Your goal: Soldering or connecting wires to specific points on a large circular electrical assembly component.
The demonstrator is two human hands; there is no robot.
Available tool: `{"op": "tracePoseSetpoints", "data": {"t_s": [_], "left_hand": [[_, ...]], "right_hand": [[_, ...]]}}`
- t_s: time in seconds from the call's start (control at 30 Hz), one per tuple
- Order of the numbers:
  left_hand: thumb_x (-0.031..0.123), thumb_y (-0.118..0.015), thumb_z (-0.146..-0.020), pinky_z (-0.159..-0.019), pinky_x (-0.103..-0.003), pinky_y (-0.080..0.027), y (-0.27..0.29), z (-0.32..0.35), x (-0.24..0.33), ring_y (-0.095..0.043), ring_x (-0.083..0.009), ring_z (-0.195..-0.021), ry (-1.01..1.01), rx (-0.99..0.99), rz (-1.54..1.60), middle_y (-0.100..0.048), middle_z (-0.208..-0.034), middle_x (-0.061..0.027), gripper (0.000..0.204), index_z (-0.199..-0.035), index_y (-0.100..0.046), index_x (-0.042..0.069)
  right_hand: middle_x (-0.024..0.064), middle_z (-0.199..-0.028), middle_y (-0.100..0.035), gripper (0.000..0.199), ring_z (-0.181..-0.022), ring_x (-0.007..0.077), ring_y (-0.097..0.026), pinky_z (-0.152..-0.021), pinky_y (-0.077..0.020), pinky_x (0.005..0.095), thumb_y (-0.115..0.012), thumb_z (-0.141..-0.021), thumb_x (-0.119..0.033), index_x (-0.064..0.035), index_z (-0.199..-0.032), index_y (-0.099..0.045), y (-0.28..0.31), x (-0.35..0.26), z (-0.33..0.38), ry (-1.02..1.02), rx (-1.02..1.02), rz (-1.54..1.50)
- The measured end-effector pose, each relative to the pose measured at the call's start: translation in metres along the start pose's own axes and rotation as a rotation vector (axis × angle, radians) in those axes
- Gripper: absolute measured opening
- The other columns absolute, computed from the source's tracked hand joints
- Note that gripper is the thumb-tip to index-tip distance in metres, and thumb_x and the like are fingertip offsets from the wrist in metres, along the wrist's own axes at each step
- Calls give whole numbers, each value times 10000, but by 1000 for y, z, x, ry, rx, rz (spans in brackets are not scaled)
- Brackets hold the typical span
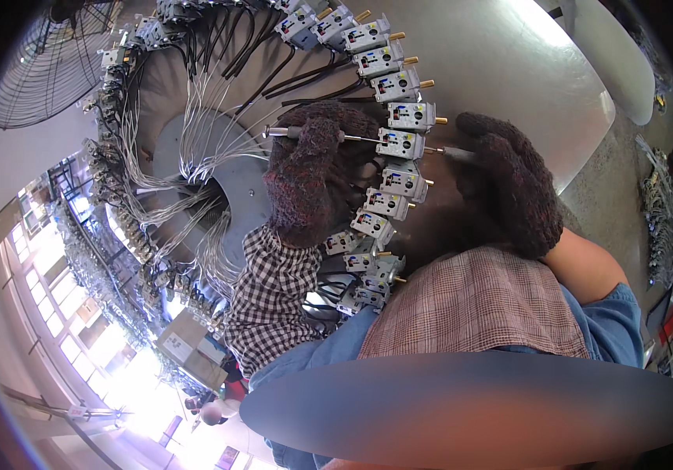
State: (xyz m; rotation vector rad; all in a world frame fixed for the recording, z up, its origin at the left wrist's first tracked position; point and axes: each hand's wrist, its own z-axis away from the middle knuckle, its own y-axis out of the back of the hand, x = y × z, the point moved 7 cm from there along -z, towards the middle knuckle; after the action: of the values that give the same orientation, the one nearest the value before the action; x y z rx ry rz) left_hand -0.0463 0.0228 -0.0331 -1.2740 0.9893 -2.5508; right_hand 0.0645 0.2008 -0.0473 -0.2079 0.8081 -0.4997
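My left hand (305, 176), in a dark knitted glove, is closed around a slim screwdriver (280, 132) with a metallic handle. Its thin shaft runs right to the left side of a small grey thermostat-like control unit (400, 144). On the unit's other side, my gloved right hand (508, 180) grips a tool with a grey handle (458, 154); its thin tip meets the unit's stem. Fingers partly hide both handles. Similar units, such as one above (411, 116) and one below (404, 182), stand along the rim, with short brass-coloured stems pointing outward.
The units ring a round grey turntable (254, 184). Black sleeves and silvery wires (195, 168) run toward its centre. A metal table surface (540, 63) lies at the upper right, a large fan (54, 66) at the upper left. Bundles of parts (661, 219) hang at the right.
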Motion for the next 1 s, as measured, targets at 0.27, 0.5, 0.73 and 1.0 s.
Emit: {"op": "tracePoseSetpoints", "data": {"t_s": [0.27,0.5,0.73,1.0], "left_hand": [[248,-554,-981,-644,-419,-619,-6,0,3,-700,-320,-839,-15,-40,-18,-667,-1043,-216,305,-1079,-605,-36],[225,-541,-989,-660,-407,-594,4,6,2,-682,-294,-800,54,-41,-82,-667,-991,-201,267,-1104,-582,-13],[207,-543,-975,-835,-460,-565,6,32,12,-666,-327,-936,-56,-53,-124,-656,-1011,-214,279,-1065,-598,-51],[246,-543,-938,-838,-456,-576,24,34,-10,-675,-321,-927,-46,-3,-100,-654,-1005,-208,317,-1073,-559,-40]], "right_hand": [[85,-957,-625,454,-820,143,-586,-711,-500,277,-563,-957,-265,-84,-1367,-488,2,4,2,97,26,36],[81,-917,-636,513,-773,132,-575,-637,-464,245,-549,-943,-291,-102,-1407,-437,7,3,12,24,44,20],[78,-967,-625,495,-847,147,-569,-752,-482,281,-574,-930,-207,-42,-1382,-457,18,16,21,297,-33,132],[69,-961,-622,499,-873,141,-570,-797,-480,291,-582,-940,-221,-46,-1389,-455,9,29,24,177,-13,107]]}}
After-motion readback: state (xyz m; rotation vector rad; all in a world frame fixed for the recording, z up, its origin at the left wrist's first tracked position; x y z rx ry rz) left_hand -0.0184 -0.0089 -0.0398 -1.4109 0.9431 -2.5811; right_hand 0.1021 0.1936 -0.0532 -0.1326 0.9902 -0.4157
